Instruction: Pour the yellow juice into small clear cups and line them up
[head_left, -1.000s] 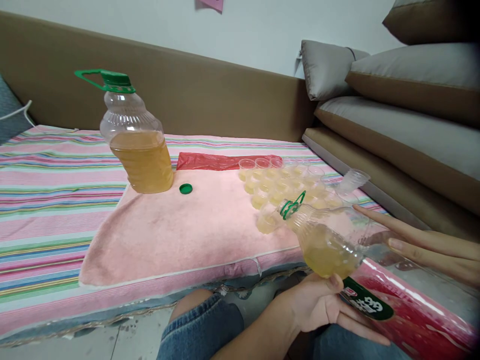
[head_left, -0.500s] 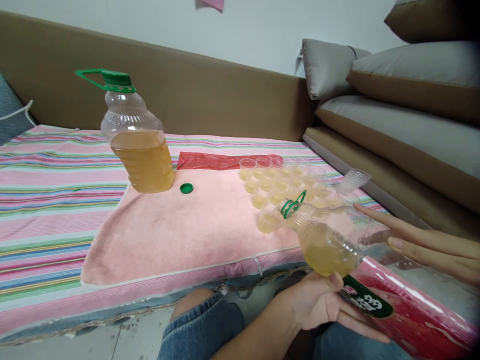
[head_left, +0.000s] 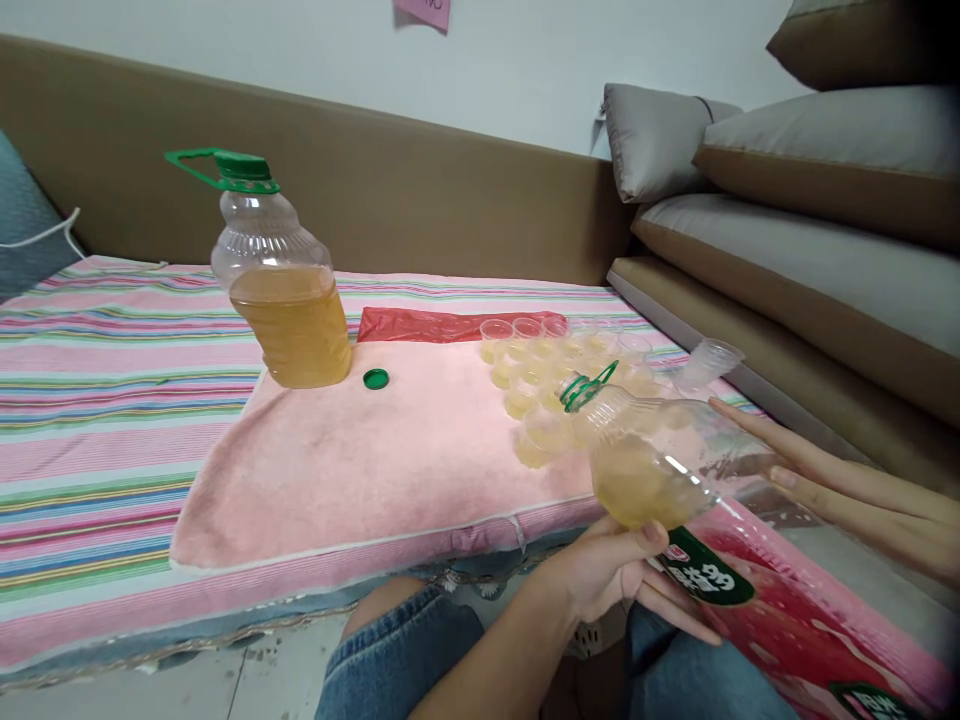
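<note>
Lower right of frame: large tilted bottle [head_left: 660,470], clear plastic with red label, lying nearly on its side, green-ringed neck pointing up-left toward centre, yellow liquid pooling in its lower shoulder.

Left hand [head_left: 611,580], lower centre: reaching in from the bottom edge, palm up, cupping the bottle from beneath, thumb pressing against the shoulder, fingers curling loosely under the label.

Right hand [head_left: 832,490], right edge: entering from the right, fingers stretching out almost straight and together, lying flat along the upper side of the bottle, steadying rather than clasping.

Right of centre: cluster of small clear cups [head_left: 555,370], standing close together on the pink towel [head_left: 360,460], most holding yellow liquid, bottle mouth hovering just above the nearest ones.

Upper left: second bottle [head_left: 281,290], standing upright on the towel's far corner, about half full, green handle on top.

Centre: loose green cap [head_left: 376,379], lying on the towel just beside the upright bottle.

Behind the cups: red plastic sheet [head_left: 427,324], lying flat.
</note>
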